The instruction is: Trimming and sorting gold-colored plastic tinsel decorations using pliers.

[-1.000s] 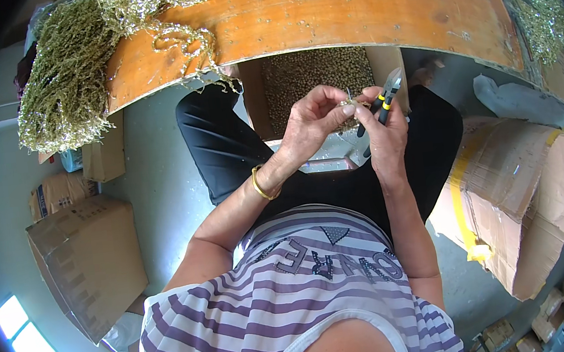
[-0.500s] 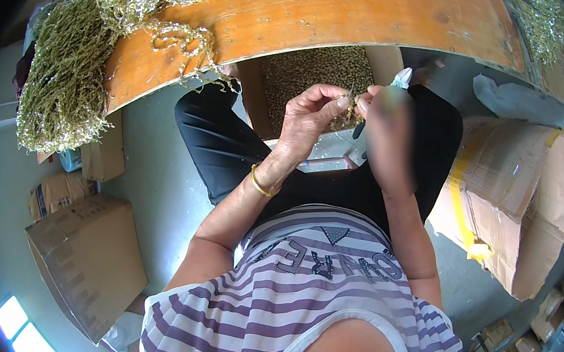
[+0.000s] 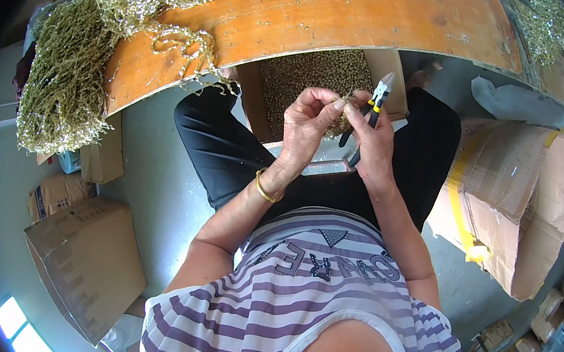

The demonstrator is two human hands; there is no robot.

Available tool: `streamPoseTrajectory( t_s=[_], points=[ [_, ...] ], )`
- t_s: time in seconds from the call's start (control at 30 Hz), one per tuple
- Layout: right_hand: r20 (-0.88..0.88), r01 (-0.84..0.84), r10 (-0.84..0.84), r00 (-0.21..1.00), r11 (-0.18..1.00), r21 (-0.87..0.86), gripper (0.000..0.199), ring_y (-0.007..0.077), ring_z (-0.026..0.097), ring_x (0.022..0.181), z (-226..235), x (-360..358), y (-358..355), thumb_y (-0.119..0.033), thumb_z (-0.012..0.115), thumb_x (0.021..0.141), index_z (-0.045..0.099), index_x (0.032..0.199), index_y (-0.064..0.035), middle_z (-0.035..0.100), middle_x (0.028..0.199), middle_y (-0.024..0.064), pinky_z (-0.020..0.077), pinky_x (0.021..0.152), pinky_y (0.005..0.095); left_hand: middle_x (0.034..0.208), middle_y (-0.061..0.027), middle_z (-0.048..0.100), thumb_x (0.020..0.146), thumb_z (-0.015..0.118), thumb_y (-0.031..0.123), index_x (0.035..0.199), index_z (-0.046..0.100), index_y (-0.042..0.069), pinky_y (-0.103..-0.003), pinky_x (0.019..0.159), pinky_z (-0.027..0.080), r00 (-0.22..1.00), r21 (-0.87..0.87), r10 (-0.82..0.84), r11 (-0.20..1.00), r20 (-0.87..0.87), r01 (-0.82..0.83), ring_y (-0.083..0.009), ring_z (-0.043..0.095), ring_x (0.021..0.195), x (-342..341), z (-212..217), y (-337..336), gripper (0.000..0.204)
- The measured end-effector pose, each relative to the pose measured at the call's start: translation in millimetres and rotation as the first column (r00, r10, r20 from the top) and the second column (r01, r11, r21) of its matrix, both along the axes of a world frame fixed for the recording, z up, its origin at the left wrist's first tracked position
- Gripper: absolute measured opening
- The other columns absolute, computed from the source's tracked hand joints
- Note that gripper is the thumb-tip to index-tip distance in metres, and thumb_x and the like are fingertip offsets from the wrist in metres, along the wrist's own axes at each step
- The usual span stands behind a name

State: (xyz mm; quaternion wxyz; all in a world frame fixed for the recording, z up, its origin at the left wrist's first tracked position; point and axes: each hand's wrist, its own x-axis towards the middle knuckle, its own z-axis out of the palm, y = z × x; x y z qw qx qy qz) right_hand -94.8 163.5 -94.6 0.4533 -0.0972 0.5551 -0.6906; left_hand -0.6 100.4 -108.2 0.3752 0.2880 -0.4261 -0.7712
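My left hand is closed in a pinch, with thumb and forefinger on a small gold glittery strand. Against it, the fingertips of my right hand meet the same strand. A pair of side cutters with black and yellow handles rests in my right hand, jaws pointing up and away from the strand. Both hands are over my lap, in front of an open cardboard box filled with small gold beads. Fingers cover much of the strand.
The wooden table curves across the far side. A thick bundle of gold garlands hangs off its left end, and more glittery strands lie at right. Cardboard boxes stand left and right of my legs.
My right hand, blurred before, has come left and turned, so the side cutters now show plainly. My left hand has shifted only slightly and still pinches the strand.
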Motion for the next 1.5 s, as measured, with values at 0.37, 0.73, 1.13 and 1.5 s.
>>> streamPoseTrajectory(
  t_s=[0.37, 0.73, 1.13, 1.5],
  points=[
    [-0.313, -0.073, 0.045, 0.949, 0.994, -0.079, 0.024, 0.0075, 0.049, 0.083, -4.8, -4.9, 3.8, -0.005, 0.061, 0.078, 0.054, 0.101, -0.0035, 0.054, 0.090, 0.0018, 0.0407, 0.077, 0.0220, 0.085, 0.0010, 0.056, 0.086, 0.053, 0.007, 0.093, 0.057, 0.004, -0.021, 0.074, 0.043, 0.998, 0.089, -0.060, 0.994, 0.034, 0.057, -0.0048, 0.051, 0.078, -0.5, 8.4, -9.0, 0.009],
    [-0.285, -0.181, 0.176, 0.942, 0.983, 0.006, 0.026, 0.0058, 0.049, 0.076, 5.0, -11.8, 5.8, -0.003, 0.061, 0.076, 0.055, 0.101, -0.0040, 0.055, 0.086, 0.0006, 0.0410, 0.070, 0.0190, 0.095, -0.0041, 0.059, 0.072, 0.064, 0.006, 0.088, 0.062, 0.008, -0.033, 0.081, 0.040, 0.868, -0.856, 0.155, 0.316, 0.473, 0.410, -0.0217, 0.053, 0.091, 15.5, 36.6, -50.5, 0.015],
    [-0.556, -0.112, 0.131, 0.821, 0.991, 0.068, 0.021, 0.0027, 0.046, 0.068, 5.1, -12.4, 0.3, -0.002, 0.061, 0.076, 0.056, 0.096, -0.0047, 0.055, 0.082, -0.0027, 0.0393, 0.064, 0.0173, 0.077, -0.0041, 0.055, 0.069, 0.061, 0.000, 0.081, 0.055, 0.007, -0.033, 0.066, 0.041, 0.811, -0.850, 0.258, 0.101, 0.524, 0.517, -0.0232, 0.054, 0.075, 14.3, 39.0, -48.9, 0.015],
    [-0.049, -0.161, 0.159, 0.986, 0.986, -0.047, 0.026, 0.0029, 0.047, 0.072, -9.5, -4.8, -4.8, -0.009, 0.068, 0.075, 0.056, 0.098, -0.0049, 0.051, 0.082, -0.0038, 0.0395, 0.066, 0.0178, 0.076, -0.0037, 0.053, 0.066, 0.065, 0.000, 0.082, 0.056, 0.008, -0.032, 0.064, 0.041, 0.858, -0.900, 0.276, 0.183, 0.434, 0.396, -0.0226, 0.053, 0.073, 11.9, 31.1, -45.4, 0.020]
  ],
)
